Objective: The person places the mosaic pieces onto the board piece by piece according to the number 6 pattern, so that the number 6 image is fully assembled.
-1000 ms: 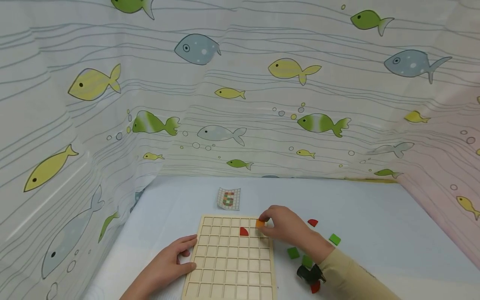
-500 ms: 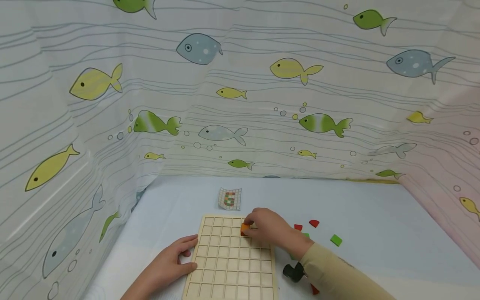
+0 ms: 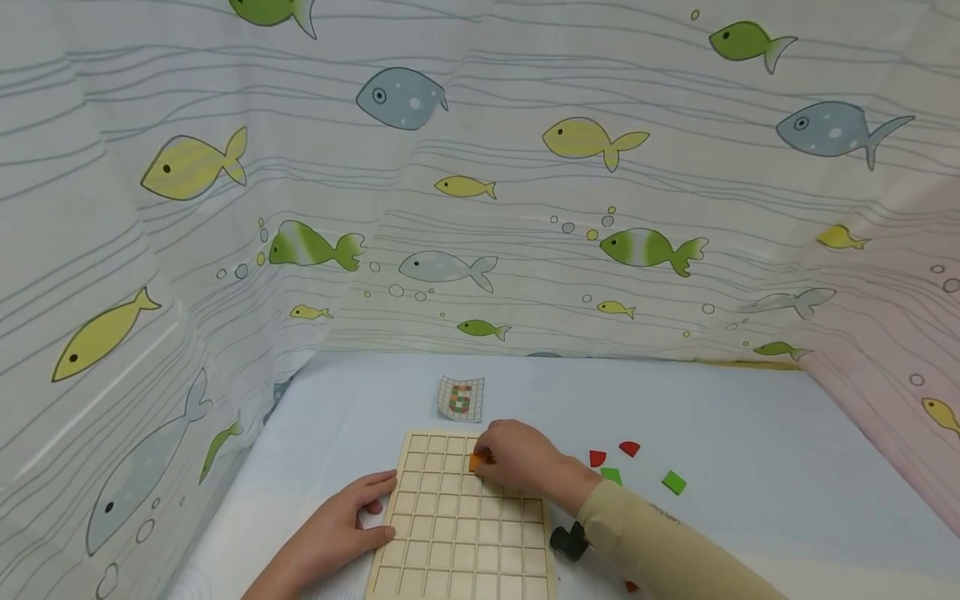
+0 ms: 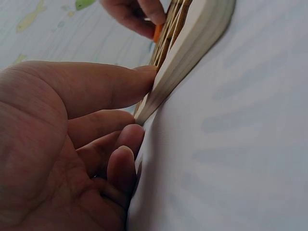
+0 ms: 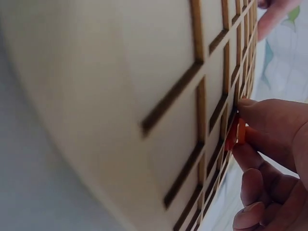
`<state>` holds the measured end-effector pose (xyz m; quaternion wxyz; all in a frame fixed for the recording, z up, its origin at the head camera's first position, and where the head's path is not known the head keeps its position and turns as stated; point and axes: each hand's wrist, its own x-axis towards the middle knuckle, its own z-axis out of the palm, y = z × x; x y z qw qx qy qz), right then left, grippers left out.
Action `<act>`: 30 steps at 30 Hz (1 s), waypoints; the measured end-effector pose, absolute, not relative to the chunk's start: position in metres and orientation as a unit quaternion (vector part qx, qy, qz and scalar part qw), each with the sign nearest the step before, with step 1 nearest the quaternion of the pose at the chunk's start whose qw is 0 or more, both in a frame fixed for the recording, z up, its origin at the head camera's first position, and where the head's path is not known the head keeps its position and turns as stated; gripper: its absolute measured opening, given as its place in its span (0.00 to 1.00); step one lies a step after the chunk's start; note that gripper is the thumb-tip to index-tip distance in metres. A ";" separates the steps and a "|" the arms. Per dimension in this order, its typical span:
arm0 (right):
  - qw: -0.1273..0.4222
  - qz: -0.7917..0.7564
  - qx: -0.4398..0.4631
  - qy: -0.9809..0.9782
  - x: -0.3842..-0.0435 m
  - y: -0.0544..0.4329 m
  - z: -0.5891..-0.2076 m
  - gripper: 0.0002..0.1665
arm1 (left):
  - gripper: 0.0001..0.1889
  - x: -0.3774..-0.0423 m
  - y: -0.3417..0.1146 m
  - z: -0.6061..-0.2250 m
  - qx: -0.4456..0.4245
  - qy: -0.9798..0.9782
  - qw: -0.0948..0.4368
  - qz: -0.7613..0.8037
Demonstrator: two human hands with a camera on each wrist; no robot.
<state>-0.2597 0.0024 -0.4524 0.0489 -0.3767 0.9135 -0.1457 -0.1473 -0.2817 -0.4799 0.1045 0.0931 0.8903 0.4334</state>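
Right hand (image 3: 519, 456) pinching orange tile (image 3: 476, 463), left hand (image 3: 347, 518) spread against wooden board (image 3: 444, 528)

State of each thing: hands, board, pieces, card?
Grid board: lying flat
Left hand: touching board's edge
Right hand: pinching orange tile
Orange tile: held, whether seated unclear
Loose red pieces: right of board
Green tiles: loose, right of board
Pattern card: lying beyond board

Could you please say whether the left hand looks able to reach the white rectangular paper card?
Probably yes: nothing visible blocks the left hand from the paper card, though it would need to leave the pale rectangular wooden board.
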 end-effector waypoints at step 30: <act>0.100 -0.195 -0.352 0.910 -0.261 0.005 -0.452 0.22 | 0.36 -0.147 -0.282 -0.480 0.097 0.888 0.107 0.436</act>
